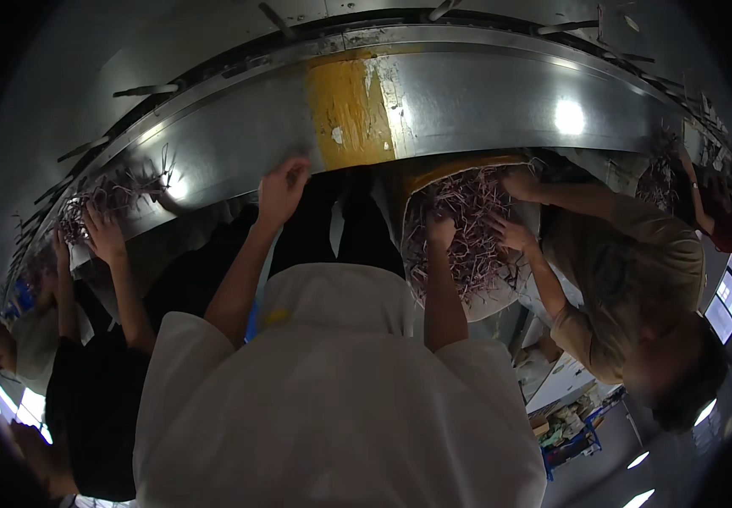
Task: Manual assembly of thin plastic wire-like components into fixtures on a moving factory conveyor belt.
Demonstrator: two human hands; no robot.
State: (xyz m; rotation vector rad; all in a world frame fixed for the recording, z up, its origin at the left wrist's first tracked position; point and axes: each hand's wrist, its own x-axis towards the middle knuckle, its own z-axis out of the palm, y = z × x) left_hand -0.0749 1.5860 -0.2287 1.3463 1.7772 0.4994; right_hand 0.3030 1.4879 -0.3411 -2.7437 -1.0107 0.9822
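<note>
Left hand (pixel 281 190) is held by the near edge of the metal counter (pixel 484 102), just left of the yellow patch (pixel 345 110). Fingers are curled in, about half closed, fingertips blurred; whether anything is gripped cannot be told. Contact with the counter cannot be confirmed either.

Right hand (pixel 440 230) is set among the purplish strands (pixel 472 199), at the left part of the sack (pixel 488 310). Fingers are bent and partly hidden; strands are touched, but how far the hand is closed, and whether any are grasped, cannot be told.

Strands are heaped loose and tangled in the open sack, below the counter edge and right of the yellow patch. An orange-brown rim (pixel 446 173) is seen along its upper side. The same heap is also being worked from the right by a co-worker in a tan shirt (pixel 654 254), both hands at the strands.

At left, a second pile (pixel 116 196) of similar strands is handled at the counter by a co-worker in a black top (pixel 99 415). Metal rods (pixel 146 90) are lined up along the counter's far side
</note>
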